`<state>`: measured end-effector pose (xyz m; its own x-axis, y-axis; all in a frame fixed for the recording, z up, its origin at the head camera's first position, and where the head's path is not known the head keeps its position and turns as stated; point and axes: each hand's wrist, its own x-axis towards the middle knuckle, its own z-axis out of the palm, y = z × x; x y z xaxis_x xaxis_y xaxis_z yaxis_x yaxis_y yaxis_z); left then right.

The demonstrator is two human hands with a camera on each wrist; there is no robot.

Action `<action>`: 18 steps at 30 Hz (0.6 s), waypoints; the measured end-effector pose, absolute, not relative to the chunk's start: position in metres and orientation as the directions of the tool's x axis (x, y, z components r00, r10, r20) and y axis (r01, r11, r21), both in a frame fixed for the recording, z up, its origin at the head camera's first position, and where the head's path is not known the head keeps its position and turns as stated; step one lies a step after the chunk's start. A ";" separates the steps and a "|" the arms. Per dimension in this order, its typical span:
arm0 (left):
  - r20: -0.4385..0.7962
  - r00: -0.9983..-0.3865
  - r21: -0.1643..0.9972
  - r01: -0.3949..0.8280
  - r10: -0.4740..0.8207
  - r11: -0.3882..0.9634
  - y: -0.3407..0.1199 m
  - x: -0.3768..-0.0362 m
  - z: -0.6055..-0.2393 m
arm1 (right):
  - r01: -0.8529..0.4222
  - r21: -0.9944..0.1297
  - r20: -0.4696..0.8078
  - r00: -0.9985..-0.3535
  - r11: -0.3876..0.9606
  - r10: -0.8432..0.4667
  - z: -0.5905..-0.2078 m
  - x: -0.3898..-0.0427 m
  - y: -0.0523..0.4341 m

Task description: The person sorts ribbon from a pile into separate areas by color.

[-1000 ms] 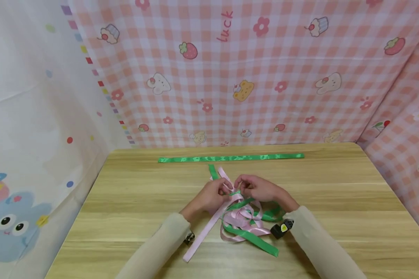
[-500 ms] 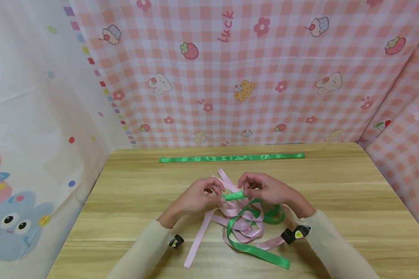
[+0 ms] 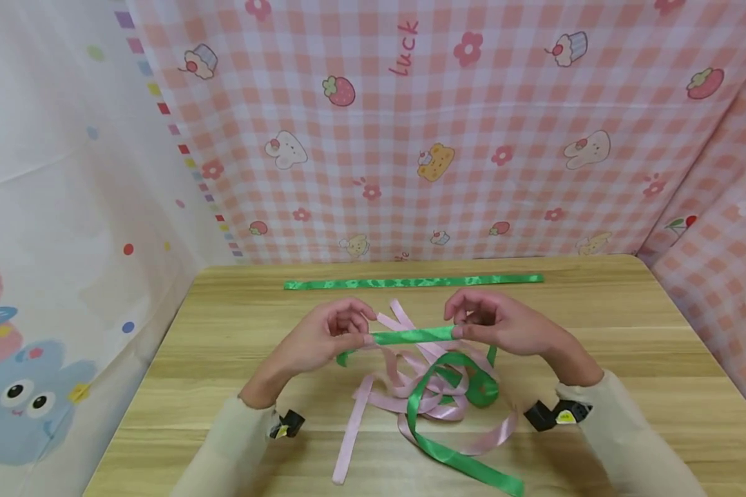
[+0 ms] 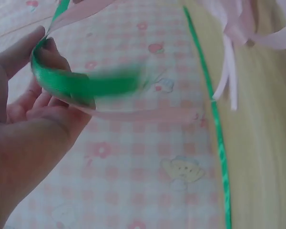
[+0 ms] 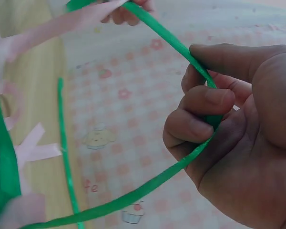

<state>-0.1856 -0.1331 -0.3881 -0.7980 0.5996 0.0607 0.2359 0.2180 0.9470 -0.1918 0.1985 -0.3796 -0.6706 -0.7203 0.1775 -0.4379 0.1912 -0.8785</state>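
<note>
A green ribbon (image 3: 413,336) stretches taut between my two raised hands. My left hand (image 3: 323,336) pinches it between thumb and fingers, and its loose end hangs past the fingers, blurred in the left wrist view. A pink ribbon (image 4: 83,14) also runs to that pinch. My right hand (image 3: 512,324) holds the green ribbon between thumb and index finger, with the other fingers curled over it in the right wrist view. From there the ribbon's tail drops toward a loose tangle of pink ribbons (image 3: 444,411) and green ribbon loops (image 3: 481,390) below.
Another green ribbon (image 3: 413,282) lies straight along the far side of the wooden table (image 3: 224,386). A straight pink ribbon end (image 3: 352,435) lies toward the front left. A pink checked cloth (image 3: 373,124) hangs behind the table.
My hands have drawn apart from close together over the tangle, lengthening the green stretch between them. The green end near the far side has been pulled away from the pink ribbons.
</note>
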 end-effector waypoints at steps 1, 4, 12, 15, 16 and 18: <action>0.055 -0.793 0.949 0.230 0.607 0.215 -0.135 -0.186 -0.386 | -0.443 -0.876 0.186 -0.673 0.189 -0.716 -0.377 -0.191 0.201; 0.028 -0.764 0.951 0.219 0.645 0.218 -0.140 -0.185 -0.382 | -0.456 -0.873 0.209 -0.674 0.176 -0.708 -0.370 -0.191 0.203; 0.009 -0.754 0.945 0.222 0.657 0.241 -0.142 -0.186 -0.383 | -0.439 -0.870 0.178 -0.708 0.227 -0.684 -0.359 -0.191 0.195; 0.014 -0.790 0.941 0.217 0.613 0.259 -0.148 -0.186 -0.381 | -0.440 -0.867 0.177 -0.709 0.233 -0.682 -0.357 -0.191 0.199; 0.015 -0.801 0.941 0.214 0.599 0.263 -0.151 -0.186 -0.379 | -0.444 -0.865 0.178 -0.709 0.236 -0.682 -0.355 -0.192 0.201; 0.023 -0.814 0.945 0.207 0.580 0.254 -0.156 -0.186 -0.375 | -0.448 -0.859 0.176 -0.714 0.249 -0.677 -0.353 -0.192 0.206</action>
<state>-0.1857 -0.1557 -0.3752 -0.8144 0.5799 0.0229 0.2071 0.2536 0.9449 -0.1923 0.2064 -0.3528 -0.7142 -0.6774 0.1762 -0.4480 0.2491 -0.8586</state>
